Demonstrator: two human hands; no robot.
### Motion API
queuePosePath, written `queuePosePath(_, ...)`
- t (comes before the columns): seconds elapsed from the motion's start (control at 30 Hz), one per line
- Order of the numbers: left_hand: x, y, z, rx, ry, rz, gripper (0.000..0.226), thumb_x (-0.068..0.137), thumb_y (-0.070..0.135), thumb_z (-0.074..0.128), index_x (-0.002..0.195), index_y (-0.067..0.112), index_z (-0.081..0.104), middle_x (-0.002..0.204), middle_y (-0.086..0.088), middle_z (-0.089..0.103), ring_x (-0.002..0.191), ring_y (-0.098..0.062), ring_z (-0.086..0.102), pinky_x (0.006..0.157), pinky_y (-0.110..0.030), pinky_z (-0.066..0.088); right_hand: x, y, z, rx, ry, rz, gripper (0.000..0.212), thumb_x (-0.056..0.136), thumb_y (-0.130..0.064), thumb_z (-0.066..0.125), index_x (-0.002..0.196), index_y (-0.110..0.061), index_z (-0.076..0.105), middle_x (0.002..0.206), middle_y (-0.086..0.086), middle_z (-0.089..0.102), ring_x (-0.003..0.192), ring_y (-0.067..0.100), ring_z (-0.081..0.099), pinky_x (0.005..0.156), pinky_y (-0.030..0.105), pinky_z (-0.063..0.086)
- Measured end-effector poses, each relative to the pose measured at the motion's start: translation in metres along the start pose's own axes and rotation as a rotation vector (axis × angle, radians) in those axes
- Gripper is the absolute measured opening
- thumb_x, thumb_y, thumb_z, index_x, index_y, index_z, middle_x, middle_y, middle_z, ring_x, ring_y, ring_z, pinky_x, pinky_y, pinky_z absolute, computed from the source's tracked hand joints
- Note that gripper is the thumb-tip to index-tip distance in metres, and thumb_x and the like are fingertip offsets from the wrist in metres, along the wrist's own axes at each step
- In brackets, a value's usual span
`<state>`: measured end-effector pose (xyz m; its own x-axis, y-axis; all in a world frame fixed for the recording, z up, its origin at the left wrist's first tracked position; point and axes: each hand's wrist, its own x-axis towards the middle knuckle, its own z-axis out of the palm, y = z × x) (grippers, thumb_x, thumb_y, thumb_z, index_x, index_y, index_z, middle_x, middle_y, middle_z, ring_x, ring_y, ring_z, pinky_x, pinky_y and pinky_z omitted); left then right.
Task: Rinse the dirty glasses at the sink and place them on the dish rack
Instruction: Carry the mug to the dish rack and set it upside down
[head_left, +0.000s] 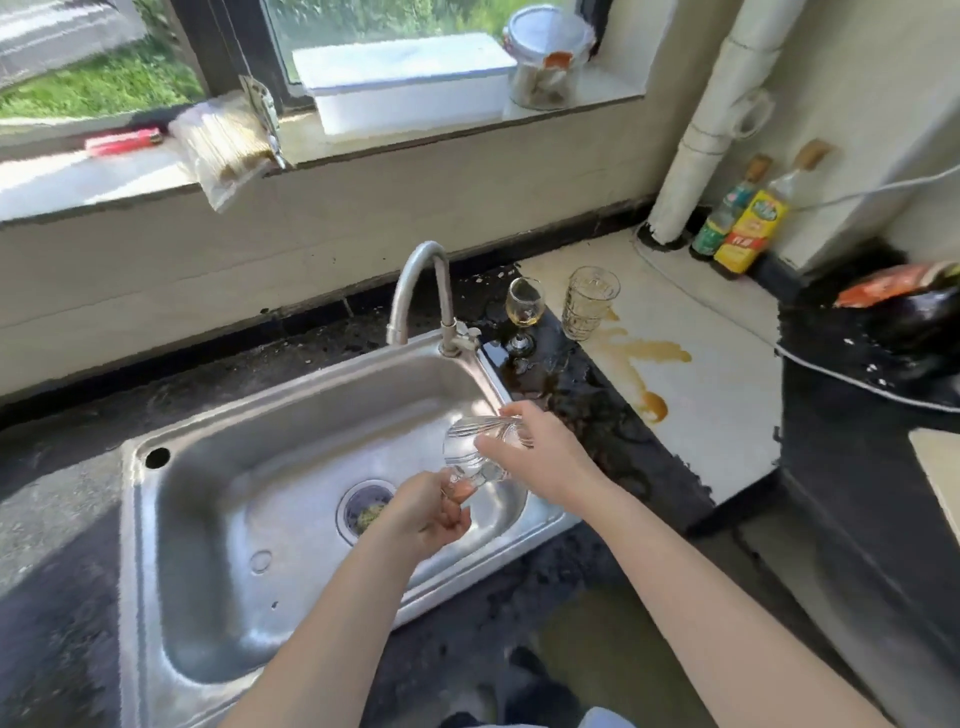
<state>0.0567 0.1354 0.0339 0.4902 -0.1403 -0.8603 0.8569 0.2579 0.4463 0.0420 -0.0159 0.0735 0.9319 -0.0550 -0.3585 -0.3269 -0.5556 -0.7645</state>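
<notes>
Glass: clear ribbed drinking glass (467, 449), held tilted on its side above the right half of the stainless steel sink (249, 452), centre of frame; looked transparent, with no residue made out.
Right hand (540, 452): wrapped round the glass's upper end.
Left hand (434, 512): curled fingers clamped on the lower end.
Step, judged: rinsing; best kept low over the basin, turned under the curved metal tap (421, 291), mouth tipped down to drain. No stream seen.
Waiting: stemmed glass with amber dregs (524, 312) and patterned clear tumbler (589, 301), upper right of the sink, near an amber spill (649, 358).
Dish rack: not seen.
</notes>
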Motion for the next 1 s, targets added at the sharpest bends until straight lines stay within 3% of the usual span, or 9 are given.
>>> queuePosePath(0.13, -0.010, -0.031, 0.030, 0.165, -0.144, -0.051, 0.021, 0.099, 0.004, 0.031, 0.092, 0.015, 0.048, 0.050, -0.001, 0.057, 0.029, -0.005, 0.034, 0.056, -0.018, 0.034, -0.057, 0.033, -0.026, 0.084, 0.134, 0.108, 0.071, 0.080, -0.056, 0.066, 0.138, -0.026, 0.038, 0.138, -0.004, 0.043, 0.113, 0.011, 0.047, 0.087, 0.028, 0.040)
queuePosePath(0.27, -0.022, -0.072, 0.076, 0.381, -0.329, -0.118, 0.018, 0.101, 0.011, 0.037, 0.087, 0.012, 0.048, 0.061, -0.002, 0.050, 0.038, -0.006, 0.035, 0.045, -0.019, 0.046, -0.126, 0.077, -0.059, 0.175, 0.353, 0.212, 0.062, 0.082, -0.052, 0.067, 0.131, -0.024, 0.044, 0.133, -0.006, 0.048, 0.115, 0.011, 0.049, 0.088, 0.027, 0.042)
queuePosePath(0.43, -0.065, -0.142, 0.151, 0.699, -0.572, -0.172, 0.012, 0.100, 0.009, 0.044, 0.096, 0.007, 0.055, 0.053, 0.001, 0.056, 0.043, -0.005, 0.042, 0.063, -0.025, 0.049, -0.222, 0.135, -0.098, 0.312, 0.656, 0.327, 0.045, 0.084, -0.045, 0.068, 0.121, -0.027, 0.049, 0.125, -0.010, 0.052, 0.105, 0.008, 0.050, 0.071, 0.016, 0.040)
queuePosePath(0.57, -0.094, -0.218, 0.214, 0.842, -0.737, -0.217, 0.015, 0.098, 0.001, 0.041, 0.099, 0.005, 0.055, 0.068, -0.004, 0.069, 0.054, -0.007, 0.049, 0.070, -0.028, 0.052, -0.306, 0.187, -0.128, 0.423, 0.901, 0.474, 0.057, 0.077, -0.047, 0.073, 0.122, -0.023, 0.047, 0.120, -0.008, 0.051, 0.107, 0.012, 0.052, 0.080, 0.028, 0.041)
queuePosePath(0.67, -0.118, -0.286, 0.256, 0.890, -0.837, -0.225, 0.014, 0.098, 0.007, 0.044, 0.092, 0.008, 0.057, 0.071, -0.004, 0.061, 0.062, -0.010, 0.049, 0.077, -0.029, 0.051, -0.368, 0.229, -0.144, 0.612, 1.128, 0.543, 0.061, 0.068, -0.047, 0.080, 0.112, -0.018, 0.050, 0.107, -0.006, 0.058, 0.095, 0.010, 0.058, 0.074, 0.030, 0.047)
queuePosePath(0.83, -0.166, -0.405, 0.318, 0.951, -0.936, -0.186, 0.022, 0.102, 0.018, 0.043, 0.085, 0.011, 0.055, 0.061, 0.001, 0.061, 0.048, -0.005, 0.055, 0.071, -0.025, 0.052, -0.457, 0.303, -0.167, 1.067, 1.421, 0.466, 0.054, 0.068, -0.036, 0.083, 0.111, -0.013, 0.061, 0.110, 0.003, 0.069, 0.100, 0.017, 0.065, 0.068, 0.027, 0.048)
queuePosePath(0.9, -0.184, -0.444, 0.336, 1.020, -0.997, -0.177, 0.022, 0.102, 0.023, 0.043, 0.088, 0.012, 0.057, 0.063, 0.003, 0.064, 0.055, -0.007, 0.057, 0.073, -0.027, 0.050, -0.493, 0.323, -0.177, 1.182, 1.480, 0.429, 0.047, 0.073, -0.032, 0.081, 0.112, -0.017, 0.061, 0.111, 0.001, 0.069, 0.104, 0.019, 0.065, 0.069, 0.028, 0.050)
queuePosePath(1.0, -0.209, -0.490, 0.365, 1.233, -1.101, -0.123, 0.024, 0.099, 0.031, 0.048, 0.102, 0.013, 0.064, 0.085, 0.002, 0.070, 0.075, -0.012, 0.060, 0.074, -0.027, 0.050, -0.549, 0.354, -0.193, 1.215, 1.564, 0.429, 0.043, 0.074, -0.031, 0.080, 0.109, -0.017, 0.061, 0.112, 0.004, 0.069, 0.103, 0.020, 0.066, 0.072, 0.031, 0.054)
